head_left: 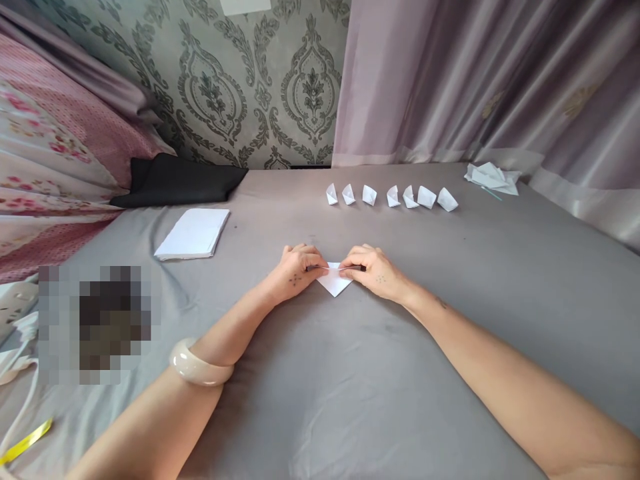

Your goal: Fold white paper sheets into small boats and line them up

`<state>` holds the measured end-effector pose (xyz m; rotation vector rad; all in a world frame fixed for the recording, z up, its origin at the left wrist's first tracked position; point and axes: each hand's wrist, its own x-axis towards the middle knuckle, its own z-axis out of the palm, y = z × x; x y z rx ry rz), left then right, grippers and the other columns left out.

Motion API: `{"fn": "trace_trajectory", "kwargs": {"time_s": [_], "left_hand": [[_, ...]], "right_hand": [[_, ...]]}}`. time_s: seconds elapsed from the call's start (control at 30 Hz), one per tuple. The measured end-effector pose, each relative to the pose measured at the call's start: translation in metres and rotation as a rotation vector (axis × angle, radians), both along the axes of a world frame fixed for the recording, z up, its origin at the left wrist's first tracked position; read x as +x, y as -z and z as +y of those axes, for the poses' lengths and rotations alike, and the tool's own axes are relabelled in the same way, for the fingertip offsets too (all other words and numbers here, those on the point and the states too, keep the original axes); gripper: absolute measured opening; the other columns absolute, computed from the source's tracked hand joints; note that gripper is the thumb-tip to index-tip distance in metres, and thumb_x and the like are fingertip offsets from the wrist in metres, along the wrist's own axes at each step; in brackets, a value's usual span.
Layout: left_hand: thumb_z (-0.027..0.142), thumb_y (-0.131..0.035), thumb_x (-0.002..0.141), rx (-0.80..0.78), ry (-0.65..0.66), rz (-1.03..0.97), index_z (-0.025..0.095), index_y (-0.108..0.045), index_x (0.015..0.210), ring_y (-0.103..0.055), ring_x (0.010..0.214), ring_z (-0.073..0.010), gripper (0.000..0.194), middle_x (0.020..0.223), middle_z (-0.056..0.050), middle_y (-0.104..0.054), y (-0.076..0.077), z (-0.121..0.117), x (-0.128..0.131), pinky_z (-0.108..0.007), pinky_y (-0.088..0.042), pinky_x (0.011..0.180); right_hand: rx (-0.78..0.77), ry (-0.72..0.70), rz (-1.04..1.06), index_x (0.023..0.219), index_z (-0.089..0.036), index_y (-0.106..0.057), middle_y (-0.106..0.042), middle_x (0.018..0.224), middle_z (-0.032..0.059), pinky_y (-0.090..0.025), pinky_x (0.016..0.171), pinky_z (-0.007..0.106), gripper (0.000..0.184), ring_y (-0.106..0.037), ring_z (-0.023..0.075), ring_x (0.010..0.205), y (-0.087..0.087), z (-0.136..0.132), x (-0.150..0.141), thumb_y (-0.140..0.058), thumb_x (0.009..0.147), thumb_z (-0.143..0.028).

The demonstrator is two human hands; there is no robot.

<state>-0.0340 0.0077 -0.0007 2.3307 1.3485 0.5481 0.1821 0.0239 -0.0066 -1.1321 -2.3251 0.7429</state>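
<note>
Your bare forearms (480, 353) spanned the grey-sheeted bed (330, 387), left hand (299, 270) and right hand (373, 270) fingers clamped on pointed white paper (335, 284); folded white shapes (369, 195) stood near its far edge.

I'm picking up a grey damask-patterned wall (260, 87) from my remote seat, and right of that wall, mauve curtains (475, 73) drop in glossy folds! Left of it, pink floral fabric (60, 153) hangs; below it, a grey sheet (350, 387) spreads under soft light.
</note>
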Motion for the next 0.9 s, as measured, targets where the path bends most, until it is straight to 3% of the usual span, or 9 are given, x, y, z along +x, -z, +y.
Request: {"fn": "trace_trajectory", "kwargs": {"time_s": [0.2,0.47,0.67,0.9], "left_hand": [[0.029,-0.044,0.094,0.179,0.111,0.089,0.023,-0.067,0.093,-0.057,0.091,-0.0167,0.024,0.096,-0.003,-0.067,0.003,-0.001,-0.005,-0.034,-0.029,0.082],[0.019,-0.03,0.098,0.349,0.246,0.244,0.018,-0.063,0.106,-0.055,0.092,-0.0173,0.034,0.101,-0.008,-0.064,0.006,-0.004,-0.011,-0.032,-0.034,0.081],[0.013,-0.028,0.096,0.365,0.321,0.343,0.016,-0.06,0.112,-0.054,0.094,-0.0193,0.036,0.105,-0.011,-0.061,-0.001,-0.012,-0.014,-0.033,-0.037,0.085],[0.01,-0.027,0.093,0.308,0.325,0.339,0.017,-0.06,0.115,-0.052,0.087,-0.0191,0.04,0.099,-0.011,-0.059,-0.007,-0.017,-0.015,-0.033,-0.041,0.08]], "right_hand": [[0.177,-0.088,-0.085,0.09,-0.025,-0.07,-0.064,0.089,0.0012,-0.035,0.084,0.033,0.016,-0.05,0.0168,0.087,0.0,-0.004,0.003,-0.053,0.091,-0.024],[0.346,-0.126,-0.25,0.1,-0.021,-0.068,-0.062,0.095,0.0053,-0.035,0.079,0.032,0.029,-0.047,0.0191,0.09,-0.007,-0.016,0.003,-0.04,0.095,-0.013],[0.456,-0.14,-0.431,0.1,-0.018,-0.066,-0.063,0.096,0.008,-0.033,0.076,0.034,0.033,-0.049,0.0201,0.087,-0.015,-0.028,0.001,-0.036,0.093,-0.006],[0.477,-0.099,-0.481,0.096,-0.018,-0.066,-0.061,0.091,0.0082,-0.032,0.071,0.033,0.034,-0.047,0.0199,0.079,-0.018,-0.038,-0.003,-0.036,0.091,-0.004]]}}
